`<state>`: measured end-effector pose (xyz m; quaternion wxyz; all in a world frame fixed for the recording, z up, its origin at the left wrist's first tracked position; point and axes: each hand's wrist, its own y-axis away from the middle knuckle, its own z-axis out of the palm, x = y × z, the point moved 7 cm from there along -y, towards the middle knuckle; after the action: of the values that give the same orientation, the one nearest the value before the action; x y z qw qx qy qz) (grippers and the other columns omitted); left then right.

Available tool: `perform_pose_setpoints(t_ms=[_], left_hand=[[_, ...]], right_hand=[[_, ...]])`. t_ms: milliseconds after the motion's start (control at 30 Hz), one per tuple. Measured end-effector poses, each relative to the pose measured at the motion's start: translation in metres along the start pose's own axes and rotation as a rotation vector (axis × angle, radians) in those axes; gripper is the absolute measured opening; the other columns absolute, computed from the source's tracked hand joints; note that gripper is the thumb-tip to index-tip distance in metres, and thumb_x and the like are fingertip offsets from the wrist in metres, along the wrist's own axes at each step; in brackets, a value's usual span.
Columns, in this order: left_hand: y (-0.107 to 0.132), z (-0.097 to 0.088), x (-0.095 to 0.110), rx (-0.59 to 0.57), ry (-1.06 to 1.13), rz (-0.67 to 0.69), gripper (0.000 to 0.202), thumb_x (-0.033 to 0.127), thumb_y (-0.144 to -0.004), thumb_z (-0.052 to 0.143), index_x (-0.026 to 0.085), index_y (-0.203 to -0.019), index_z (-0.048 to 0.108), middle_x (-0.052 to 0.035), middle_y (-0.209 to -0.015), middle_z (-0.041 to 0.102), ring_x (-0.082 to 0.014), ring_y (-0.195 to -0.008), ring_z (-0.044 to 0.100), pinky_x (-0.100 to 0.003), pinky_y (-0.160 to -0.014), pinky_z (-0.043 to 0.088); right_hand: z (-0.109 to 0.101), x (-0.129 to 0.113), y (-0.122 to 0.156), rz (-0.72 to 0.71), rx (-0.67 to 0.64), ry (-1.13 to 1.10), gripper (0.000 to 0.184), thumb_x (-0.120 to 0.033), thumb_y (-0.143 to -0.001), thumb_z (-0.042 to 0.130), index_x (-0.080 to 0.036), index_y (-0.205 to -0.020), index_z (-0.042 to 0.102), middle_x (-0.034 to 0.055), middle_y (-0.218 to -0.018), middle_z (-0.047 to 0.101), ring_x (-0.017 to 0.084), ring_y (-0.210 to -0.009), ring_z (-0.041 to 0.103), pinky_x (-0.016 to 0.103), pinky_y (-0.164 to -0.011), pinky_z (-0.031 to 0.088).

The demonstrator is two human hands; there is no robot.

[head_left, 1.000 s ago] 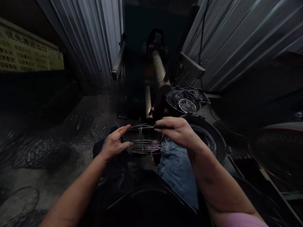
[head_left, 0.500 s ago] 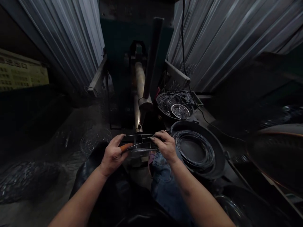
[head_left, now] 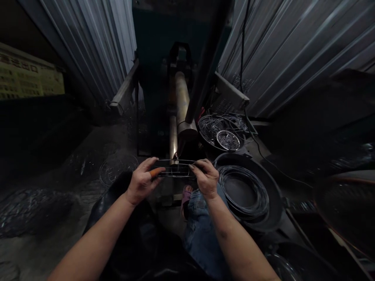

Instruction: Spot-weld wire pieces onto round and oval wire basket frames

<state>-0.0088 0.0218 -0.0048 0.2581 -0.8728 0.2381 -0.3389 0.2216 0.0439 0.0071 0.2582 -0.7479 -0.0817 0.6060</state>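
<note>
A wire frame (head_left: 175, 176) of thin metal rings and short cross wires is stretched between my two hands, at the tip of the machine's lower electrode arm (head_left: 173, 142). My left hand (head_left: 143, 181) grips its left side, with an orange cover on one finger. Thumb and fingers of my right hand (head_left: 206, 177) pinch the right side. Just above the frame, the thick upper cylinder (head_left: 183, 97) of the machine and its pointed tip come down close to the lower arm. Dimness hides the finer wires.
Right of my knee stands a black basin (head_left: 277, 195) with coiled wire rings (head_left: 260, 187). Behind it, another pan holds tangled wire and a small round dish (head_left: 228, 140) of short pieces. A yellow crate (head_left: 32, 76) is at far left. Wire loops (head_left: 113, 169) lie on the floor.
The wire frame has moved slightly up against the lower arm's tip and looks flatter to my view. Both hands keep their grip. My view has shifted a little to the left.
</note>
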Motion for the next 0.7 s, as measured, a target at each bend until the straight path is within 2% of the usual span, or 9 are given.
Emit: perform_pose_setpoints(t_ms=[300,500,700], left_hand=[[-0.006,-0.002,-0.001,0.017,-0.003,0.009,0.024,0.027,-0.08,0.065,0.021,-0.103,0.073,-0.0102,-0.125,0.06,-0.0246,-0.116,0.057,-0.041,-0.099,0.049],[-0.009,-0.005,-0.002,0.02,0.02,-0.034,0.025,0.031,-0.08,0.065,0.022,-0.103,0.073,-0.0096,-0.124,0.061,-0.025,-0.114,0.058,-0.042,-0.1,0.048],[-0.017,-0.002,-0.01,-0.008,0.052,-0.056,0.027,0.029,-0.079,0.065,0.022,-0.103,0.073,-0.0098,-0.126,0.06,-0.026,-0.115,0.058,-0.044,-0.102,0.046]], right_hand=[[0.002,-0.001,-0.007,-0.031,0.002,-0.048,0.009,-0.024,-0.072,0.072,-0.021,-0.067,0.065,-0.0008,-0.066,0.056,0.014,-0.064,0.053,0.029,-0.061,0.043],[0.004,-0.002,-0.01,-0.019,0.002,-0.04,0.011,-0.027,-0.071,0.071,-0.021,-0.066,0.064,-0.0006,-0.066,0.055,0.014,-0.064,0.053,0.029,-0.062,0.044],[0.01,0.008,-0.018,0.012,0.009,-0.033,0.014,-0.031,-0.07,0.07,-0.021,-0.065,0.062,-0.0005,-0.066,0.054,0.015,-0.064,0.052,0.03,-0.061,0.043]])
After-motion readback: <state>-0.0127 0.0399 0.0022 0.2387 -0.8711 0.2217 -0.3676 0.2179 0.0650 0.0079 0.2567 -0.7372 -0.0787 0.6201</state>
